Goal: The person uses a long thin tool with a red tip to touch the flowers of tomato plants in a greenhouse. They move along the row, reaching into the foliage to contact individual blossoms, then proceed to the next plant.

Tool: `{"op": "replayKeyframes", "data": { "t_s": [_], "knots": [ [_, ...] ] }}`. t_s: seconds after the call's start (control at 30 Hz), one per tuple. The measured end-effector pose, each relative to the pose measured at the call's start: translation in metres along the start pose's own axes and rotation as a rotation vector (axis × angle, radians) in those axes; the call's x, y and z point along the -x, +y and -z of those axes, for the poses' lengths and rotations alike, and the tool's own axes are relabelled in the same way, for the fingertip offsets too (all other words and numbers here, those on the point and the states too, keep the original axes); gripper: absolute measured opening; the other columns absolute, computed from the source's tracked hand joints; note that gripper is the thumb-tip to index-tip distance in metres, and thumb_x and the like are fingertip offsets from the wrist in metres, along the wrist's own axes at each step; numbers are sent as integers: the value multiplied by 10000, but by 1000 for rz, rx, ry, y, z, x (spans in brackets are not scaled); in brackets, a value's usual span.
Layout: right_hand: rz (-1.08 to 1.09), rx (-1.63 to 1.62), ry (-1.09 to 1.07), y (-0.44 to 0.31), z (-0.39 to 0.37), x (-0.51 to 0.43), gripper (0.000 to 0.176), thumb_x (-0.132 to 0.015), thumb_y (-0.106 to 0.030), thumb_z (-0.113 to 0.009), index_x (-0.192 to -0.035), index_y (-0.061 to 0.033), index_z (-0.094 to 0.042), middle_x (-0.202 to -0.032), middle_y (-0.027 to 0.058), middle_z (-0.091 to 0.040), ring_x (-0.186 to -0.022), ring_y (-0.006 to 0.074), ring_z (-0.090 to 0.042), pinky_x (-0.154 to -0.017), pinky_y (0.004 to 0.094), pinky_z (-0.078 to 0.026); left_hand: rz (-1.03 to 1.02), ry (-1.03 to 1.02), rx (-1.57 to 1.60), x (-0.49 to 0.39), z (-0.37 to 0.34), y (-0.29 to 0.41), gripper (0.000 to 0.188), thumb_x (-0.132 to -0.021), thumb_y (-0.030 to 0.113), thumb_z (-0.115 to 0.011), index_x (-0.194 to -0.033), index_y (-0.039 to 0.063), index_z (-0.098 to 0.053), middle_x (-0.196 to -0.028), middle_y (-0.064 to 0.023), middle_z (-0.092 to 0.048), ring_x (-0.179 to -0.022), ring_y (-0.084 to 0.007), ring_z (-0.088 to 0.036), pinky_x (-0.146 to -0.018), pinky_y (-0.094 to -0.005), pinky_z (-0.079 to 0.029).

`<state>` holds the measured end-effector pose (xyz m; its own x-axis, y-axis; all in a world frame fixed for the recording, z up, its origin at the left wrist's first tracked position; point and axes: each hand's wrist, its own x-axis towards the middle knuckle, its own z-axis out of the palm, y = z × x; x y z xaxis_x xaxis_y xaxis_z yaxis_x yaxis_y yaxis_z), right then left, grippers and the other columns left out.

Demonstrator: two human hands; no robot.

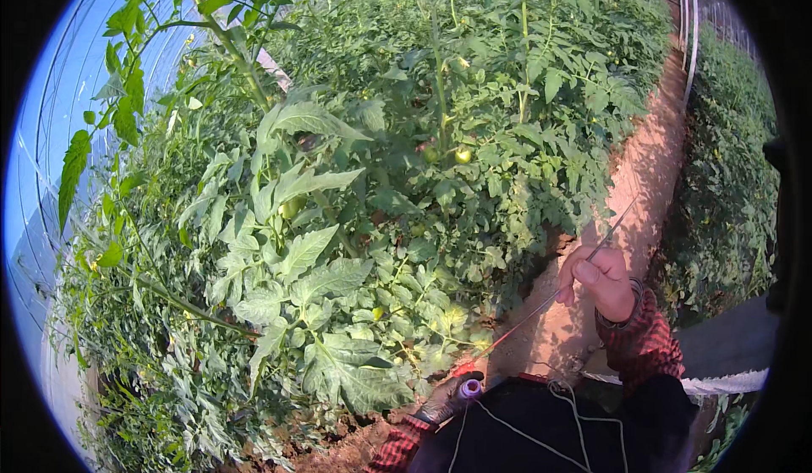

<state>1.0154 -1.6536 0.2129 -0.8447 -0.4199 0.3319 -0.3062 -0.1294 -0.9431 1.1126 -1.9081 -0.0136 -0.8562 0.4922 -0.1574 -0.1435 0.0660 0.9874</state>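
Observation:
My right hand (599, 279) grips a thin rod (539, 308) between thumb and fingers, above the dirt path. The rod slants down to the left, and its red lower end (466, 367) is beside my left hand. My left hand (447, 398), which looks to be in a dark glove, is low in front of my body. It holds a small container with a purple rim (471, 389), its round mouth facing up. Whether the red end touches the container is unclear. Broad leaves of a tomato plant (349, 371) reach close to my left hand.
Dense tomato plants (393, 111) bear a few green tomatoes (463, 155). A thick stem (235, 54) leans across the upper left. To the right runs a dirt path (647, 149), with another plant row (723, 181) beyond. Pale cords (533, 436) hang over my dark clothing.

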Motion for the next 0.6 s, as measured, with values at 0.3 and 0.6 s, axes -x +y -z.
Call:
{"op": "replayKeyframes", "data": {
  "t_s": [0.3, 0.6],
  "knots": [
    [-93, 235, -59, 28, 8, 3, 234, -859, -98, -409, -759, 59, -551, -656, 85, -578, -566, 120, -560, -531, 219, -452, 45, 69, 304, -57, 4, -24, 467, -721, 213, -664, -1103, 36, -462, -953, -26, -545, -854, -119, -526, -784, -263, -424],
    [-42, 226, 159, 35, 99, -1, 261, -864, -125, -397, -747, 53, -548, -652, 93, -571, -553, 123, -539, -533, 220, -443, -200, 11, 18, -167, -22, 6, 495, -757, 234, -624, -1176, 67, -421, -1015, -28, -543, -895, -132, -513, -793, -282, -409]
  ]
}}
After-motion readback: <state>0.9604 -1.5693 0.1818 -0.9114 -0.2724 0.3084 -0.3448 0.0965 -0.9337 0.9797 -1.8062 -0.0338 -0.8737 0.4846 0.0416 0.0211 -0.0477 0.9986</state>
